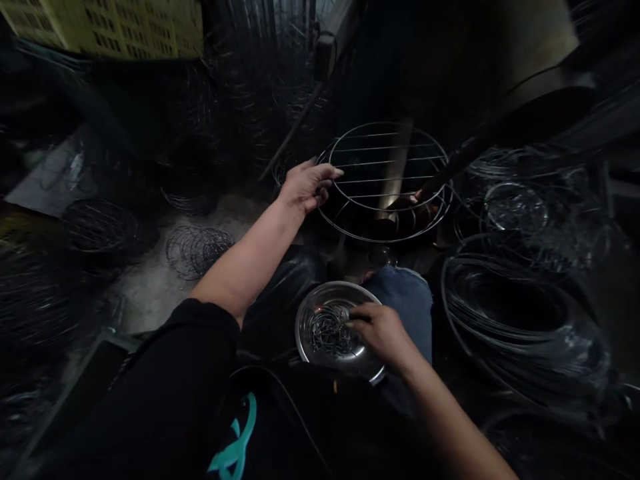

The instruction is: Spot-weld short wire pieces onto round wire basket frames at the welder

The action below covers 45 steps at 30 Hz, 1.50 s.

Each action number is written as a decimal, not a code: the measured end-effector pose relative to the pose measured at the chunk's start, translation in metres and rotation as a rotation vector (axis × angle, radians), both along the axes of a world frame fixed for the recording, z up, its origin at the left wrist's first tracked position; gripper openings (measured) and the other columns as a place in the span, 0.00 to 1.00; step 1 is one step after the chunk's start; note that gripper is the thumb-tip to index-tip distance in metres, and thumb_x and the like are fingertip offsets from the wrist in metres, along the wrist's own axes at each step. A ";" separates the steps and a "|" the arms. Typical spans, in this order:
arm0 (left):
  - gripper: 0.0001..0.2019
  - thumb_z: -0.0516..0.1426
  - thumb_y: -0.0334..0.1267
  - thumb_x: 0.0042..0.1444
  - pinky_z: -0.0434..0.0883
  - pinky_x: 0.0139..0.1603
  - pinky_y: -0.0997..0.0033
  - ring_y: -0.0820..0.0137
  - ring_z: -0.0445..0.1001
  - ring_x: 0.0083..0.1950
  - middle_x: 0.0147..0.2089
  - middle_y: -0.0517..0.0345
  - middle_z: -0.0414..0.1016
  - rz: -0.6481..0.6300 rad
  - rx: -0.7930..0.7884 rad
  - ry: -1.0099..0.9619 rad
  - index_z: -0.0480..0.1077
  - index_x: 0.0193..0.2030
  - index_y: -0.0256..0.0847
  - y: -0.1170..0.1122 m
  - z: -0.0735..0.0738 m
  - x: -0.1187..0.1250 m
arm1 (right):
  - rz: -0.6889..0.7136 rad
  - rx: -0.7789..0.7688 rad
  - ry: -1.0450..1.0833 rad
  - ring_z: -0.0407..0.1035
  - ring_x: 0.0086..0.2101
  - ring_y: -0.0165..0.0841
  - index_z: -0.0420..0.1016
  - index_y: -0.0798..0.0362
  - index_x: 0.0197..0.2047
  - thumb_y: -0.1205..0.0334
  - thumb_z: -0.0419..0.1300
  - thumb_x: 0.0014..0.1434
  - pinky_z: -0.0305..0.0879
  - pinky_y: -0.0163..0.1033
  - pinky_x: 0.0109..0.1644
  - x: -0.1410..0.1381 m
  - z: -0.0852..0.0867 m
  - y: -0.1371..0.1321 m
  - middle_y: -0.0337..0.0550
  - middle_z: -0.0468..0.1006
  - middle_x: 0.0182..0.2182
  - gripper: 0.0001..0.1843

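My left hand [307, 185] reaches forward and its fingers curl round the left rim of a round wire rack [385, 180], a ring with parallel cross wires standing on a dark machine part. My right hand [381, 330] is low in front of me, fingers pinched inside a shiny metal bowl [310, 313] that holds several small wire pieces [330, 331]. What the pinch holds is too small to make out. The bowl rests by my knee in blue jeans [407, 300].
Stacks of wire rings [525, 320] lie at the right. More wire racks [197, 250] and coils sit on the grey floor at the left. A yellow-green crate [110, 27] stands at the top left. A dark bar [470, 157] slants down toward the rack.
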<state>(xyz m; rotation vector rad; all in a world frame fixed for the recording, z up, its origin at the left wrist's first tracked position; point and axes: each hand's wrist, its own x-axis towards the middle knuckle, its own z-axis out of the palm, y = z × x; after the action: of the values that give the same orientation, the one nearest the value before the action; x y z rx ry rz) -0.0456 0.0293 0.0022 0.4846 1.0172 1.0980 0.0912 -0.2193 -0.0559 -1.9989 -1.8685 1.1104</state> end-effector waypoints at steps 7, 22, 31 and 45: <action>0.22 0.66 0.25 0.34 0.56 0.22 0.81 0.81 0.63 0.21 0.22 0.70 0.66 0.063 0.062 -0.025 0.65 0.38 0.41 -0.034 -0.001 0.005 | -0.323 0.417 -0.661 0.72 0.34 0.39 0.82 0.55 0.37 0.66 0.54 0.59 0.63 0.39 0.37 0.054 0.011 -0.050 0.50 0.79 0.34 0.14; 0.21 0.67 0.30 0.30 0.56 0.22 0.80 0.80 0.64 0.23 0.22 0.70 0.64 0.071 0.166 -0.001 0.64 0.33 0.40 -0.058 -0.001 0.019 | 0.058 0.101 -0.595 0.76 0.39 0.40 0.83 0.48 0.37 0.65 0.56 0.60 0.66 0.38 0.38 0.072 0.066 0.005 0.44 0.82 0.35 0.12; 0.21 0.67 0.30 0.30 0.56 0.21 0.79 0.81 0.64 0.22 0.23 0.69 0.65 0.076 0.178 -0.007 0.65 0.33 0.40 -0.055 -0.001 0.016 | 0.165 -0.111 -0.797 0.77 0.38 0.49 0.82 0.59 0.32 0.78 0.49 0.55 0.66 0.45 0.36 0.068 0.040 0.001 0.60 0.82 0.32 0.19; 0.23 0.68 0.30 0.30 0.56 0.20 0.80 0.83 0.63 0.23 0.29 0.70 0.62 0.154 0.220 0.013 0.66 0.37 0.40 -0.060 0.005 0.021 | -0.492 0.716 -0.193 0.76 0.36 0.39 0.82 0.56 0.38 0.65 0.53 0.55 0.70 0.41 0.45 0.013 0.071 0.097 0.50 0.83 0.33 0.16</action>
<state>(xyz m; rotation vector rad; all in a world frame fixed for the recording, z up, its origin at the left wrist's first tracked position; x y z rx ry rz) -0.0248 -0.0311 0.0074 0.5977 0.9612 1.3545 0.1039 -0.1227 0.0150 -1.9716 -1.4174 0.0896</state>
